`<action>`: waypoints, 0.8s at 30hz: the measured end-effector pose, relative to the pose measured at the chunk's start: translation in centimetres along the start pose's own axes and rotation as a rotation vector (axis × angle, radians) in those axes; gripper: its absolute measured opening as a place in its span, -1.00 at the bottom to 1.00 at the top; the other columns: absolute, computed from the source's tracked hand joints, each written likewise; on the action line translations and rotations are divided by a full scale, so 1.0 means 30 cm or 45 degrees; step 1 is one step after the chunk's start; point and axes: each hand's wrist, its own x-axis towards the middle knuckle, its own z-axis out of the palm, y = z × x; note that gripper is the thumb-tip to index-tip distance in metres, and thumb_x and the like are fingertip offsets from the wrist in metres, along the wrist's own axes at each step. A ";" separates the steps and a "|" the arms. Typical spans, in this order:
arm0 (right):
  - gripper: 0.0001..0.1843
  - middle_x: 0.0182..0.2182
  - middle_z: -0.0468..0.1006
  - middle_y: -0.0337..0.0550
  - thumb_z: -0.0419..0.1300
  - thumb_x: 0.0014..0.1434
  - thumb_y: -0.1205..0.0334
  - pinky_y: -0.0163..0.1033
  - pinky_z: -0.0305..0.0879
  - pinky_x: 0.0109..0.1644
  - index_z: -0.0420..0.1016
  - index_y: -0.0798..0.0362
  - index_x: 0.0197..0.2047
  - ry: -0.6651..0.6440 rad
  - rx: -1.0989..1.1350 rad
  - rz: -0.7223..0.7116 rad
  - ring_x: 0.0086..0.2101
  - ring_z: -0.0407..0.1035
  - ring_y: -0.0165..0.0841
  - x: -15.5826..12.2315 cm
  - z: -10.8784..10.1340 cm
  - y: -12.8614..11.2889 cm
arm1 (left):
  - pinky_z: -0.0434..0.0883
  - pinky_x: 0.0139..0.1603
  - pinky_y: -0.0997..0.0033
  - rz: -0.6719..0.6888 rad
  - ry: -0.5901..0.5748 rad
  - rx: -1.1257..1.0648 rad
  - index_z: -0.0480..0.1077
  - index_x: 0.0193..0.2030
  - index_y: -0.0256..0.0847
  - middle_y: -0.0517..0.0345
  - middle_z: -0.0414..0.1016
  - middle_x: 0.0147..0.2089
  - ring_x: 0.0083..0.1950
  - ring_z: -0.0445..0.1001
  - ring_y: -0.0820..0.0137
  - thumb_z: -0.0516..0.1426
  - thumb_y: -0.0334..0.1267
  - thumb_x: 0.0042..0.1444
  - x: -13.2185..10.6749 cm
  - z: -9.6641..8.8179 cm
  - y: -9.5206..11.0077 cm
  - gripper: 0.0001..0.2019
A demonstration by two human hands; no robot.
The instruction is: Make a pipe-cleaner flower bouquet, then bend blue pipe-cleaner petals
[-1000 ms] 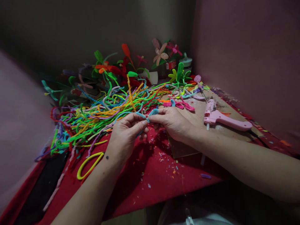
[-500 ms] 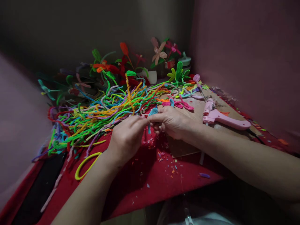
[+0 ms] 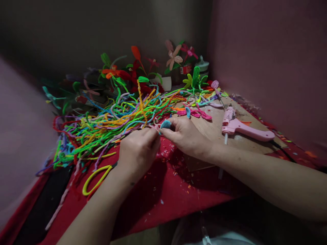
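Observation:
A small light-blue pipe-cleaner petal [image 3: 166,124] stands between my two hands, over the red cloth. My right hand [image 3: 187,136] pinches it between thumb and bent fingers. The petal's narrow lower end meets the closed fingertips of my left hand [image 3: 138,148], which curls with its back toward me. Its fingers hide most of what they grip there. Just beyond my right hand, another blue petal [image 3: 188,112] lies beside pink pipe-cleaner petals [image 3: 201,114] on a brown board [image 3: 204,127].
A large heap of coloured pipe cleaners [image 3: 102,126] spreads across the left and middle. The pink glue gun [image 3: 237,126] lies on the board at right. Yellow-handled scissors [image 3: 95,178] rest by my left forearm. Pipe-cleaner flowers [image 3: 173,58] stand behind. Fuzz scraps dot the red cloth [image 3: 163,214].
The blue petal has tipped from upright to a more sideways lean. My right hand has turned and its fingers have curled more around it. My left hand has barely shifted.

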 end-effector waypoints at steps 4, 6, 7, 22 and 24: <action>-0.79 -0.69 0.14 -0.39 0.14 -0.06 0.32 -0.34 -0.08 -0.57 0.16 0.05 -0.61 -0.066 0.667 0.477 -0.65 0.00 -0.53 0.008 0.016 0.014 | 0.19 -0.27 0.29 0.359 0.076 0.606 0.42 -0.44 -0.19 0.10 0.34 -0.54 -0.42 0.34 0.32 -0.02 -0.32 0.17 -0.010 0.020 0.007 -0.76; -0.79 -0.71 0.14 -0.41 0.17 -0.11 0.34 -0.35 -0.09 -0.60 0.17 0.05 -0.61 -0.072 0.821 0.564 -0.68 0.00 -0.54 0.013 0.015 0.016 | 0.22 -0.25 0.26 0.324 0.080 0.612 0.43 -0.43 -0.20 0.06 0.38 -0.50 -0.39 0.37 0.29 -0.02 -0.32 0.18 -0.005 0.021 0.006 -0.75; -0.79 -0.72 0.14 -0.42 0.17 -0.12 0.35 -0.35 -0.10 -0.61 0.17 0.06 -0.62 -0.081 0.810 0.546 -0.68 -0.01 -0.54 0.015 0.010 0.015 | 0.24 -0.22 0.25 0.264 0.069 0.524 0.45 -0.41 -0.21 0.02 0.42 -0.45 -0.35 0.39 0.27 0.00 -0.30 0.17 0.000 0.017 0.005 -0.77; -0.83 -0.61 0.24 -0.32 0.07 0.07 0.33 -0.31 0.01 -0.42 0.30 0.11 -0.55 0.019 -0.144 -0.077 -0.53 0.09 -0.50 0.004 -0.021 -0.018 | 0.31 -0.47 0.40 -0.317 -0.484 -0.602 0.38 -0.41 -0.24 0.04 0.46 -0.53 -0.57 0.40 0.36 -0.02 -0.20 0.18 0.008 -0.004 -0.027 -0.75; -0.79 -0.63 0.17 -0.34 0.07 0.06 0.34 -0.31 -0.03 -0.44 0.23 0.10 -0.59 0.093 -0.064 0.031 -0.55 0.04 -0.51 0.004 -0.016 -0.017 | 0.27 -0.42 0.37 -0.200 -0.178 -0.094 0.38 -0.37 -0.25 0.01 0.42 -0.53 -0.50 0.40 0.29 -0.02 -0.29 0.14 -0.002 0.026 -0.008 -0.81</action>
